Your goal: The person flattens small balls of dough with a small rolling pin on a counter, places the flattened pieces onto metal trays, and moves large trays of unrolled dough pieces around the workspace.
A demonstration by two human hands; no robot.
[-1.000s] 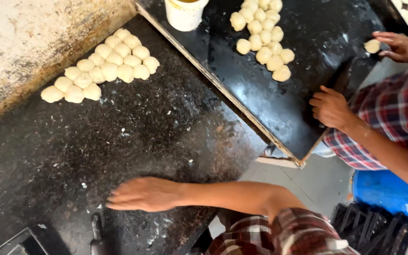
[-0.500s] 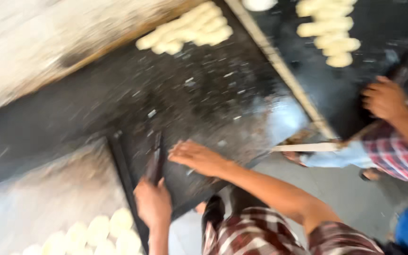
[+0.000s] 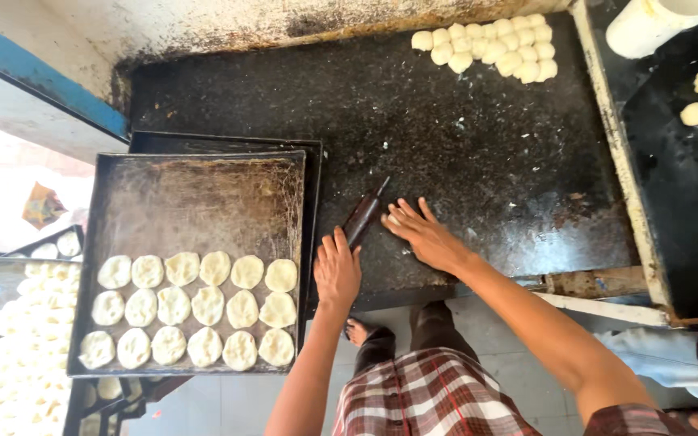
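no labels, signs or screens in view. only possible package: crumpled orange-and-dark wrapper-like scrap point(image 3: 43, 205) on bright ground at far left, beyond left edge of upper baking tray point(image 3: 195, 202), below blue-painted ledge point(image 3: 34, 81); too small and overexposed to tell kind. white cylindrical container point(image 3: 648, 24) at top right corner, on far edge of second black worktop point(image 3: 680, 242); plain, no label visible on it.

Lower trays point(image 3: 10, 363) of dough overexposed, cut off at left.
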